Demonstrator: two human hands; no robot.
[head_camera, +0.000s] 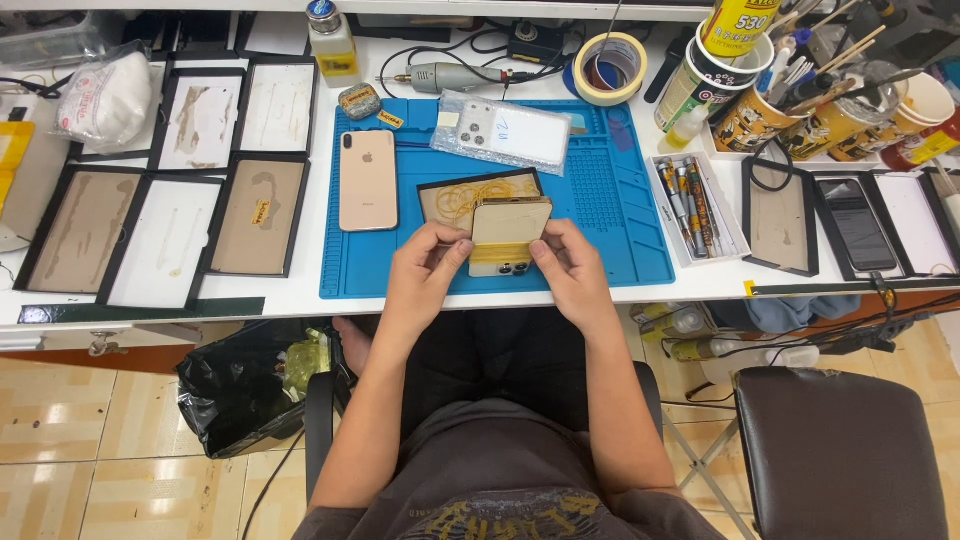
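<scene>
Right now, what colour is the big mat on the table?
Blue; the mat shows best in the head view.

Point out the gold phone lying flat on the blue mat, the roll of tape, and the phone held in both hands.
gold phone (368, 180), head view, middle of its back.
roll of tape (610, 68), head view, its front rim.
held phone (510, 225), head view, upper back.

Both hands, left hand (425, 268) and right hand (565, 262), grip a gold phone (508, 232) over the blue mat (620, 215); another phone (368, 180) lies nearby.
</scene>
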